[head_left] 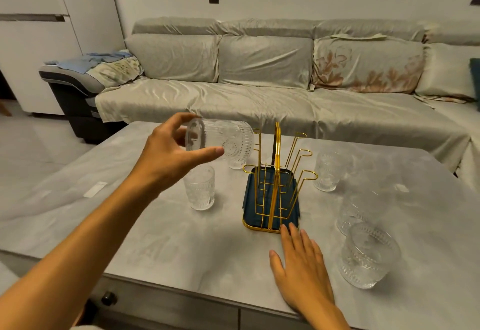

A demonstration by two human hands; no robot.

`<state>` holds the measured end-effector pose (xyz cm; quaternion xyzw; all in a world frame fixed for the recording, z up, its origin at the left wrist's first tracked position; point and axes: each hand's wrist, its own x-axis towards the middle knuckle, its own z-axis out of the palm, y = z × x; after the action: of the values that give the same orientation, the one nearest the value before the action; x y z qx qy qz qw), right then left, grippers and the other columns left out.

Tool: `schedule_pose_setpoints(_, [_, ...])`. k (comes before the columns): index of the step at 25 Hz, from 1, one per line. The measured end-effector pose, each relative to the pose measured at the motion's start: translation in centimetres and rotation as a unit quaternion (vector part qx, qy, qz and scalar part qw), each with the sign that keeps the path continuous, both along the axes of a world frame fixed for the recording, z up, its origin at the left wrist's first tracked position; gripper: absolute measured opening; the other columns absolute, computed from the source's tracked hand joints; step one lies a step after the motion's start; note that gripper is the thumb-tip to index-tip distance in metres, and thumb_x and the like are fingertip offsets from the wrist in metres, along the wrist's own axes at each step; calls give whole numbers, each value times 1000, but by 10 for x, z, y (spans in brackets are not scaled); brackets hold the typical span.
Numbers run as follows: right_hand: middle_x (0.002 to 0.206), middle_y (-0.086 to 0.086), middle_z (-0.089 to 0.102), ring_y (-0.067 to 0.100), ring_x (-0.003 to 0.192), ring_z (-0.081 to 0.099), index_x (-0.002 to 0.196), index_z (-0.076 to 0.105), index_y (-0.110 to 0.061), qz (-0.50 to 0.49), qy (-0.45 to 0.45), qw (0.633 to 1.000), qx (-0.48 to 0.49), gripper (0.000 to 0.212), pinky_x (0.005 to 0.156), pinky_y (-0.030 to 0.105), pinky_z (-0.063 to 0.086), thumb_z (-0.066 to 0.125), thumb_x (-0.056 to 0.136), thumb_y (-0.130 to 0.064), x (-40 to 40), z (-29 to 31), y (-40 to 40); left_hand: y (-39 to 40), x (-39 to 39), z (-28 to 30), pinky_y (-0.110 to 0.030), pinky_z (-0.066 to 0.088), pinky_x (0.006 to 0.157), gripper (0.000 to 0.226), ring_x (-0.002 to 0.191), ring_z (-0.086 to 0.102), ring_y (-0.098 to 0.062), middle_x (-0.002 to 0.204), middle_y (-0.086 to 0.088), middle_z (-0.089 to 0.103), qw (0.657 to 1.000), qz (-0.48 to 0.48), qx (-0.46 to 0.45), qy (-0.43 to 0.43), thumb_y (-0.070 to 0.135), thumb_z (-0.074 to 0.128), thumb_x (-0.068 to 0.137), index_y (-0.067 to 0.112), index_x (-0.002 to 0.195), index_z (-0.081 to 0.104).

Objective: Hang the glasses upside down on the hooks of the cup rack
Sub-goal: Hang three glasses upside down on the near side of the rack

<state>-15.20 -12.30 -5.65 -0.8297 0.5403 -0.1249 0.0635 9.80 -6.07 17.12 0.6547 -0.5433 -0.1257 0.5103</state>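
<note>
A gold wire cup rack [278,173] with looped hooks stands on a dark blue tray [249,199] in the middle of the grey table [155,238]. My left hand [168,158] holds a clear ribbed glass [220,138] tipped on its side, just left of the rack's left hooks. Below it a glass [200,190] stands upright. My right hand [301,264] lies flat on the table, fingertips touching the tray's near edge. Right of the rack stand three more glasses: one far [327,171], one in the middle [361,212], one near [368,254].
Another glass [237,162] stands behind the held one, partly hidden. A covered sofa [285,90] runs behind the table. A small white card [94,189] lies on the table's left side. The table's front edge is close to me.
</note>
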Motion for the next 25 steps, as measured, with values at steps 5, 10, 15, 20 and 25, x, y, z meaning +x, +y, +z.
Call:
schedule_pose_setpoints(5, [159, -3, -10, 17, 143, -12, 147, -13, -28, 4, -6, 1000, -2, 69, 111, 35, -10, 11, 91, -60, -1, 4, 3, -35, -12, 18, -8, 43, 67, 88, 89, 56, 1, 131, 1, 61, 981, -35, 56, -182, 49, 86, 58, 25, 135, 51])
schedule_pose_setpoints(10, [158, -3, -11, 16, 142, -13, 147, -13, -28, 10, -13, 1000, -5, 68, 112, 34, -10, 10, 91, -59, -1, 5, 4, -57, -24, 6, -23, 44, 80, 82, 107, 58, -14, 132, -5, 61, 971, -50, 90, -216, 44, 87, 60, 20, 131, 56])
schedule_pose_setpoints(15, [158, -3, -11, 17, 142, -12, 147, -12, -28, 5, -12, 1000, -3, 69, 112, 35, -10, 10, 90, -60, -2, 5, 2, -68, -26, -19, -29, 47, 87, 83, 115, 58, -18, 132, -4, 61, 971, -47, 120, -199, 42, 88, 60, 19, 132, 55])
schedule_pose_setpoints(20, [158, -3, -11, 17, 143, -12, 147, -12, -29, 2, -15, 1000, -7, 70, 111, 35, -11, 10, 89, -60, -1, 4, 2, -75, -31, -42, -29, 44, 85, 79, 117, 56, -20, 134, -3, 60, 966, -57, 143, -205, 39, 89, 61, 21, 131, 56])
schedule_pose_setpoints(25, [158, -3, -11, 17, 143, -12, 147, -12, -28, 5, -13, 1000, -8, 70, 111, 35, -11, 9, 89, -60, -2, 4, 3, -77, -29, -54, -29, 43, 84, 78, 117, 56, -20, 134, -2, 60, 967, -55, 140, -204, 40, 89, 61, 23, 130, 57])
